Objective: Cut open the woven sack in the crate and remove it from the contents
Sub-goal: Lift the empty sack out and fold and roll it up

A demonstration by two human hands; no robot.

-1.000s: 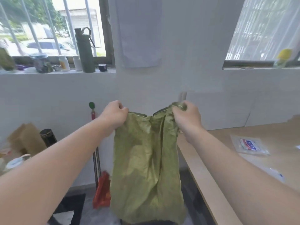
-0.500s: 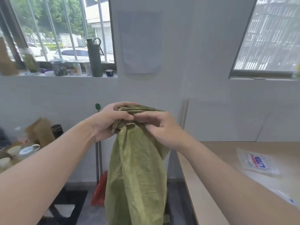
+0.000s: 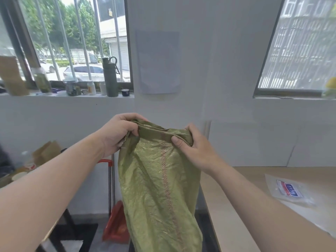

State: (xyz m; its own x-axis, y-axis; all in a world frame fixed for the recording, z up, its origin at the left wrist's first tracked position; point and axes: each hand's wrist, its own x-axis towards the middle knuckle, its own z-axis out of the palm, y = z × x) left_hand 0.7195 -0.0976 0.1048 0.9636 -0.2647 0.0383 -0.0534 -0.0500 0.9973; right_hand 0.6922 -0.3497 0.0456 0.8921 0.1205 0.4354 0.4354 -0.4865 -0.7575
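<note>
The green woven sack (image 3: 160, 188) hangs limp in the air in front of me, held by its folded top edge. A faint red stitched stripe runs down its middle. My left hand (image 3: 120, 131) grips the top left corner. My right hand (image 3: 192, 148) pinches the top right corner, thumb on the front face. The sack's lower end runs out of the bottom of the frame. Neither the crate nor its contents are in view.
A wooden table (image 3: 236, 215) stands at the right with a clear plastic packet (image 3: 289, 190) on it. A red dustpan (image 3: 116, 228) with its handle leans against the wall behind the sack. A dark green bottle (image 3: 110, 79) and jars line the left windowsill.
My hands came together at the sack's top, folding it over, then spread apart again. The camera has tilted up and the sack's top edge is now folded double.
</note>
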